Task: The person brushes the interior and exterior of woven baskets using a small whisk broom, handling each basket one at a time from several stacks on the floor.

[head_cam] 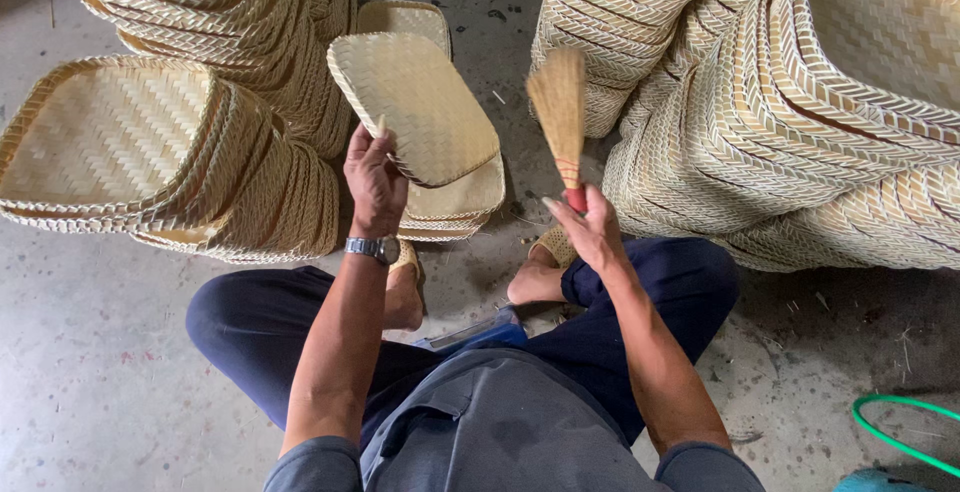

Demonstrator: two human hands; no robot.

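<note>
A: Status?

B: Person seated on concrete floor [90,352]. L hand [373,184] closed on near edge of 1 woven tray [412,104], held tilted, underside toward the camera. R hand [590,227] wrapped round the red handle of a small straw brush [560,112], bristles pointing up/far, just right of the tray, not touching it.

A: Step?

B: Looks like brushing trays clean, 1 at a time. Brush is lifted off, so I'd call it between strokes.

A: Rest of the stock?

B: Small pile of flat trays [455,202] on floor under the held one, between the feet. Big nested stacks far left [180,142] and right [800,102].

A: Next move needs?

B: My read: bring bristles onto the weave, sweep along it, keep L grip firm so the tray doesn't flex. Watch the thumb at the rim.

A: Anything else?

B: Green hose [900,422] near right, well apart. Wristwatch [375,248] on L wrist.
</note>
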